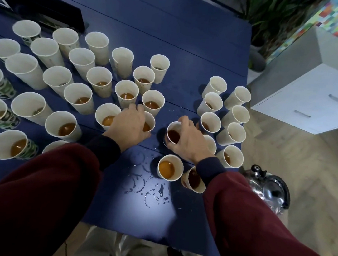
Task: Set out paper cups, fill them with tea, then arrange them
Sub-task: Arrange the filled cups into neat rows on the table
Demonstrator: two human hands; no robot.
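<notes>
Several white paper cups with brown tea stand on a dark blue table (170,38). My left hand (129,125) lies over the rim of one tea cup (148,124) in the middle group, its fingers curled round it. My right hand (187,139) grips another cup of dark tea (172,135) just to the right, thumb on the near side and fingers on the far side. Two more filled cups (169,169) stand close in front, by my right wrist. A cluster of cups (233,114) lines the table's right edge.
Wet rings and drops of spilled tea (150,186) mark the table near its front edge. A shiny metal kettle (270,187) sits on the floor to the right. A white drawer cabinet (306,97) stands beyond it. A black box (52,13) rests at the back left.
</notes>
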